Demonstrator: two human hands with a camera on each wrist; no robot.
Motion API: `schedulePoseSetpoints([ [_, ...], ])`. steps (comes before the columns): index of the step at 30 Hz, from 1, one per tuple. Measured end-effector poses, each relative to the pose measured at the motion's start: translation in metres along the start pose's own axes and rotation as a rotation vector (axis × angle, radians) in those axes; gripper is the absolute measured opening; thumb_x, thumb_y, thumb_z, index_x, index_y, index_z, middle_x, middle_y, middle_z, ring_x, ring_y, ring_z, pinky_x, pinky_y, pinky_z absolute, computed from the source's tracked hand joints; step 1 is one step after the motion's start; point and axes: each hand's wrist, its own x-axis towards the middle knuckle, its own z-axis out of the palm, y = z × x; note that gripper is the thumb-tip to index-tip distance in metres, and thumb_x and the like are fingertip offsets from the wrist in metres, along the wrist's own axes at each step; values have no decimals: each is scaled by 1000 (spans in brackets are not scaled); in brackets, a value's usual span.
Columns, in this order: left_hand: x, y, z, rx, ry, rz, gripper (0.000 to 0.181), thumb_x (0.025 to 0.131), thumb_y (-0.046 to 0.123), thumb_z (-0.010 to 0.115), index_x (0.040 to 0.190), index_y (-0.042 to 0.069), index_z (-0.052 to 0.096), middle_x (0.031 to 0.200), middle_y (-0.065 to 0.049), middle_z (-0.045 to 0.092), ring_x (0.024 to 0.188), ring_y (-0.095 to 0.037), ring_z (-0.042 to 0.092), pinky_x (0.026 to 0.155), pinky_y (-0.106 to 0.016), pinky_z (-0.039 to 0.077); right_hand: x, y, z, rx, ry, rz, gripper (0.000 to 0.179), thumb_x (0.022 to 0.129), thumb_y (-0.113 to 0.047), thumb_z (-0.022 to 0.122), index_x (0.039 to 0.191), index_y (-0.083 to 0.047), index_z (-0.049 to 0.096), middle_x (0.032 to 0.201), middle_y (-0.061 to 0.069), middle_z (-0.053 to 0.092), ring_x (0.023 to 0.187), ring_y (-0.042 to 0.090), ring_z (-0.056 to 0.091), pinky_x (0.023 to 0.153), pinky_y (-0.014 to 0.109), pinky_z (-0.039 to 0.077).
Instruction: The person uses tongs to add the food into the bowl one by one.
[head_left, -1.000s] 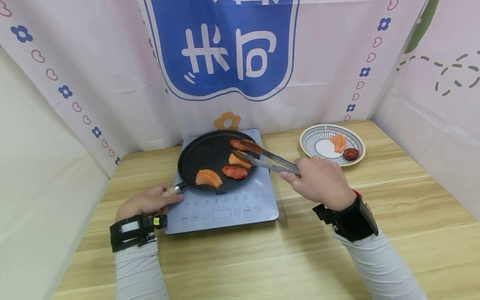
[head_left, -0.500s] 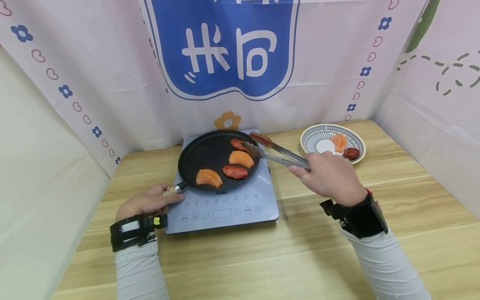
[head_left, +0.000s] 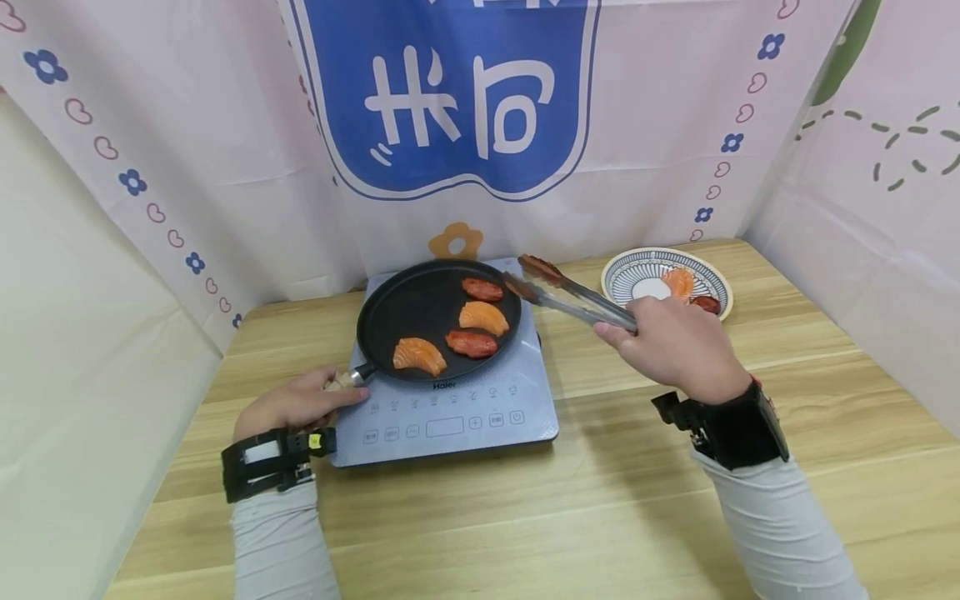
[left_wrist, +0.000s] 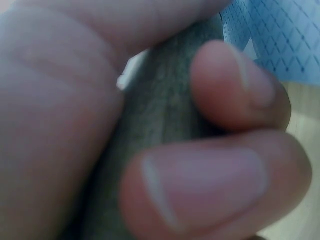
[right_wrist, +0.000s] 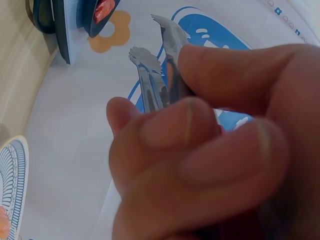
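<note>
My left hand grips the wooden handle of a round black frying pan, fingers curled round it. The pan sits on the induction cooktop. In it lie two orange salmon slices and two red, glazed, wing-like pieces of meat. My right hand holds metal tongs just right of the pan, above the cooktop's back right corner. The tong tips are apart with nothing between them, as the right wrist view also shows of the tongs.
At the back right stands a patterned plate with an orange slice and a dark red piece, partly behind my right hand. A printed cloth hangs behind the wooden table.
The tongs and right hand have drawn back to the right, from over the pan's right side to beyond its rim. The left hand and the pan stay put.
</note>
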Motion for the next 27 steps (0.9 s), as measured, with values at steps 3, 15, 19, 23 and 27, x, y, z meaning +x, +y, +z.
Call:
schedulePoseSetpoints([
  [3,0,0,0,-5,-4,3,29,108,31,60,114,3,55,64,4,55,49,-7,47,47,-22,41,1,3,0,1,5,16,52,104,-60,55,83,-12,59,71,5,54,65,25,57,54,38,39],
  [15,1,0,0,1,9,-8,29,107,32,61,113,4,54,64,4,55,50,-7,48,48,-22,42,3,14,-3,-15,18,32,54,104,-61,53,88,-10,60,73,7,56,69,30,58,55,39,39],
  [19,1,-1,0,0,9,-5,29,107,31,60,113,4,53,64,4,55,50,-8,48,48,-23,42,4,18,-4,-18,14,32,54,104,-61,52,90,-10,61,75,8,58,71,30,58,55,39,40],
  [23,1,-1,0,1,10,-2,29,107,31,60,114,4,53,64,4,55,50,-8,48,48,-23,42,4,23,-5,-16,13,33,54,105,-61,51,90,-10,61,77,8,58,72,29,58,53,38,39],
  [27,0,-1,0,-23,3,-8,31,107,31,61,116,3,53,65,4,55,51,-8,48,49,-23,42,5,27,-7,-27,25,33,55,105,-60,51,89,-8,62,78,10,60,72,29,58,52,38,40],
])
